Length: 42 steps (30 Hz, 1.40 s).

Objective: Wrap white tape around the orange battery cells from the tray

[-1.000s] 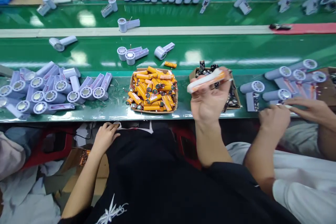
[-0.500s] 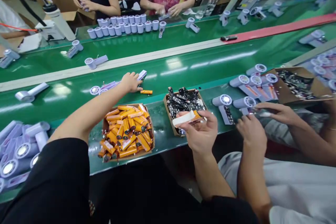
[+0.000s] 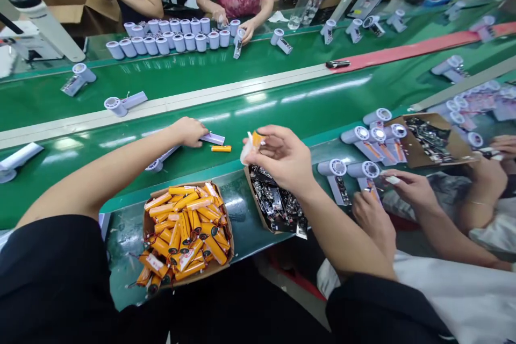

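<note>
The left hand (image 3: 189, 131) reaches out over the green belt (image 3: 282, 107) and closes on a pale purple fan shell (image 3: 212, 138). A loose orange battery (image 3: 221, 148) lies just beside it. The right hand (image 3: 278, 158) is up above the box of black circuit boards (image 3: 278, 207), pinching a white piece with an orange battery (image 3: 252, 144) (a bit blurry). The box of orange batteries (image 3: 187, 231) sits between the two arms.

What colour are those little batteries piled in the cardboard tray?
Orange batteries, with some pale labels, seen in the head view.
</note>
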{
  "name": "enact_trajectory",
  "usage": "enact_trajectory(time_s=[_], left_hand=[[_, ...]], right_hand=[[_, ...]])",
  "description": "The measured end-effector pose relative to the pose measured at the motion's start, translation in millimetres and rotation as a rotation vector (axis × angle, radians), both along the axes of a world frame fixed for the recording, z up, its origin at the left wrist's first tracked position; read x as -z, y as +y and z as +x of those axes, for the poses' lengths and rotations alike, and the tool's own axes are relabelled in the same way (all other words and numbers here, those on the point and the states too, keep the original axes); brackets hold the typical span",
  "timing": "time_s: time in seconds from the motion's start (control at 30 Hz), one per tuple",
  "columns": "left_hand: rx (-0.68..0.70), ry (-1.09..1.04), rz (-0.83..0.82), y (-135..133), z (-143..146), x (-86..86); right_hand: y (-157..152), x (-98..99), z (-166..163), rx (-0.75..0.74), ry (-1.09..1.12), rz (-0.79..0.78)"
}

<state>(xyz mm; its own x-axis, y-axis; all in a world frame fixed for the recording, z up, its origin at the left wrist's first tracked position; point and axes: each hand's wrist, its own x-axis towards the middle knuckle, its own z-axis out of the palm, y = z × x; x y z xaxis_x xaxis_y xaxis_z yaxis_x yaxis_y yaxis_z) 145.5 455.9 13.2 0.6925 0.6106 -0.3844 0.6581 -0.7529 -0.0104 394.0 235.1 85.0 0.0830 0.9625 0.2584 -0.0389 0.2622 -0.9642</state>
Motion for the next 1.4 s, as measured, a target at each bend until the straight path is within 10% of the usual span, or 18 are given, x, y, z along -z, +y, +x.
enact_trajectory(time_s=[0.3,0.6,1.0,1.4], left_hand=[[-0.119,-0.120,0.039,2,17,14.3],[-0.257,-0.253,0.088,2,22,38.6],[-0.238,-0.249,0.110,6,39,31.4],[-0.296,-0.270,0.069,9,58,35.6]], right_hand=[[120,55.7,-16,-0.128,-0.183,-0.090],[152,101.4,-18,-0.210,-0.779,-0.232],[159,69.9,-24,-0.275,-1.478,-0.195],[157,70.4,-16,-0.353,-1.612,-0.206]])
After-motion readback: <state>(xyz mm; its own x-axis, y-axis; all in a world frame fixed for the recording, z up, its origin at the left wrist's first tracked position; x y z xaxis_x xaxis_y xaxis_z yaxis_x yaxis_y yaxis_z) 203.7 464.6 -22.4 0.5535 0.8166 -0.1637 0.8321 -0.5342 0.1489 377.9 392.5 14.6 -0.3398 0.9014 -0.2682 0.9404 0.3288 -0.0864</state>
